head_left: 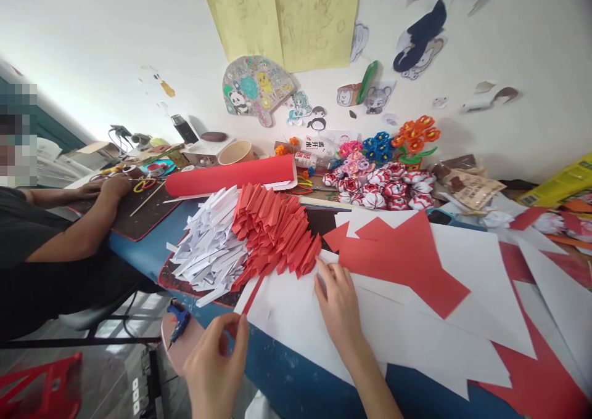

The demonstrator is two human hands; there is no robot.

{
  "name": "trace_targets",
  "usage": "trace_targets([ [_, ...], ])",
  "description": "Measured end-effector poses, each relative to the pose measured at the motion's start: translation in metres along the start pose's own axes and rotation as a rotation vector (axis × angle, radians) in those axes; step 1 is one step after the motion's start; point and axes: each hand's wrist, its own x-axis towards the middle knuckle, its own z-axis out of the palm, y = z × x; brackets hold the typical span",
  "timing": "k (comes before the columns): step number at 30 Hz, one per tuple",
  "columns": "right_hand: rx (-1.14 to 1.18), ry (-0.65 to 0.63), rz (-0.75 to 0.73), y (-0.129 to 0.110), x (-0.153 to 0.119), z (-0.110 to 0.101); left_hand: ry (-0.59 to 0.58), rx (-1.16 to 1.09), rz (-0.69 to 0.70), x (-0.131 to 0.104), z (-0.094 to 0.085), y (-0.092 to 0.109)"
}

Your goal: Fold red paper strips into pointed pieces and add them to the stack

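Note:
In the head view my left hand (219, 357) is at the lower middle, thumb and forefinger pinched at the near end of a narrow red paper strip (253, 296). The strip's far end reaches the heap of folded red paper pieces (272, 228). My right hand (340, 302) rests over white paper sheets (296, 320), fingers slightly bent and apart, fingertips at the right edge of the red heap. Nothing shows in its grasp. Against the red heap's left side lies a pile of folded white paper pieces (208, 240).
Cut red paper (407, 259) lies on white sheets to the right. Behind are a red paper roll (231, 175), red-and-white paper flowers (383, 188) and colourful craft flowers (416, 138). A co-worker's arms (78, 231) are at left. A blue glue gun (178, 320) sits beside the table edge.

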Motion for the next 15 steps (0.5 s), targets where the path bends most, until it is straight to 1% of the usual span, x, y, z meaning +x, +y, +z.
trace_targets([
  [1,-0.006,-0.002,0.001,0.000,0.000,0.000,0.006,-0.061,-0.052,-0.001,-0.005,0.005],
  [2,-0.012,-0.002,-0.001,0.000,0.000,0.000,0.010,-0.137,-0.088,0.000,-0.006,0.011],
  [3,-0.018,0.000,-0.003,0.000,0.000,0.000,0.011,-0.217,-0.102,0.003,-0.003,0.018],
  [4,-0.020,0.000,-0.008,0.000,0.000,0.000,0.006,-0.288,-0.097,0.007,0.004,0.027],
  [6,-0.015,0.005,-0.022,0.000,0.000,-0.001,-0.024,-0.396,-0.074,0.021,0.028,0.046],
  [9,-0.007,0.020,-0.058,0.001,0.000,-0.001,-0.068,-0.556,-0.080,0.042,0.070,0.073],
  [11,-0.013,0.026,-0.074,0.001,0.001,-0.002,-0.087,-0.569,-0.065,0.051,0.089,0.083],
  [12,-0.015,0.024,-0.076,0.001,0.001,-0.002,-0.088,-0.535,-0.048,0.052,0.094,0.085],
  [13,-0.017,0.021,-0.074,0.001,0.001,-0.003,-0.073,-0.485,-0.030,0.052,0.095,0.084],
  [15,-0.016,0.007,-0.069,0.001,0.001,-0.003,-0.002,-0.361,-0.007,0.049,0.089,0.075],
])
